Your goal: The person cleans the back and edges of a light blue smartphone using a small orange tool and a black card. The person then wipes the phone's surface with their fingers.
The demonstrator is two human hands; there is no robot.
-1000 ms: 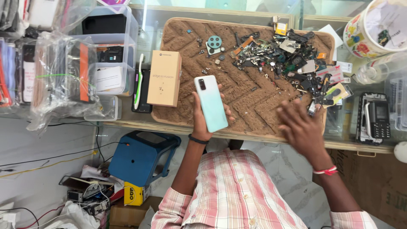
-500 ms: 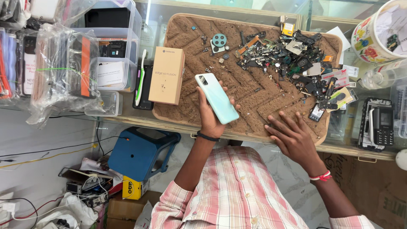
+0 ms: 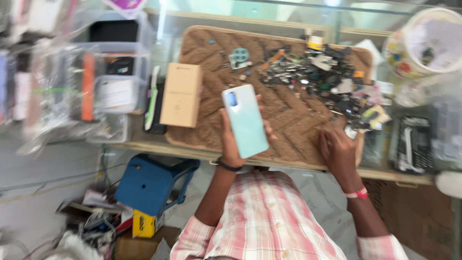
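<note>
The head camera looks down at a brown woven mat (image 3: pixel 288 125) on a glass counter. The picture is a bit blurry, so small things are hard to make out.

The left hand (image 3: pixel 232 139) holds a flat, pale blue-green phone with a shiny back (image 3: pixel 245 120). The phone is up off the mat, near the middle of the view, with its back and small camera window facing up. The fingers wrap round its long edges and the thumb sits on the left side, so this hand is closed on the phone.

The phone looks thin, stiff and light. Its smooth back is likely slippery, and it would probably crack if dropped. The best place to hold it seems to be the two long edges, not the glossy back.

The right hand (image 3: pixel 339 149) rests on the near right part of the mat with its fingers spread. It holds nothing. Just beyond it lies a heap of small dark metal and plastic phone parts (image 3: pixel 327 82).

To the left of the phone a plain tan cardboard box (image 3: pixel 181 95) lies on the mat's left edge. Below the counter stands a blue plastic stool (image 3: pixel 154 183).
</note>
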